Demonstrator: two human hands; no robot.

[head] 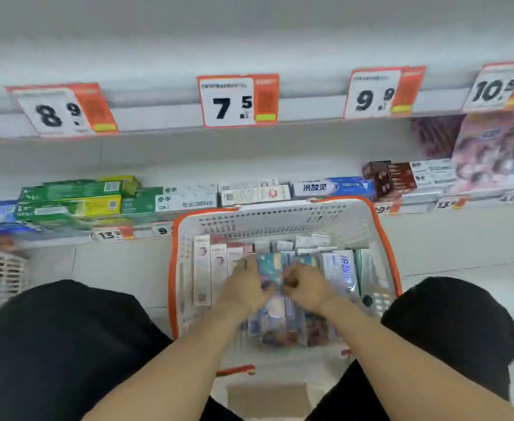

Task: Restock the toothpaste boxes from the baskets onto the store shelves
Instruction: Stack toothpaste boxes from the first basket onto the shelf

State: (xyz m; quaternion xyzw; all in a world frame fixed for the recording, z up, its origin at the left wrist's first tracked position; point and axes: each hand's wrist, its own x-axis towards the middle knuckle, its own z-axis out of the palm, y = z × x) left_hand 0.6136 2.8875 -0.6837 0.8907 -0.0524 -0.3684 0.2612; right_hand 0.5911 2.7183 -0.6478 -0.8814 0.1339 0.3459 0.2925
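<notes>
- Both forearms reach forward and down from the bottom of the view, between 2 black-clad knees, into a white basket with an orange rim.
- The left hand lies knuckles-up, fingers curled onto the left side of a teal and purple patterned box; the grip reads as a hold, though motion blur softens the fingertips.
- The right hand sits just beside the left, fingers bent onto the right side of the same box, thumb tucked toward the left hand.
- To the left of the left hand stand 2 white and pink toothpaste boxes on end against the basket wall.
- To the right of the right hand lies a blue and white toothpaste box, and beyond it a green one.
- Ahead of both hands, past the basket rim, the lower shelf carries rows of green, white and blue boxes.
- Above that, price tags read 8.9, 7.5 and 9.9.
</notes>
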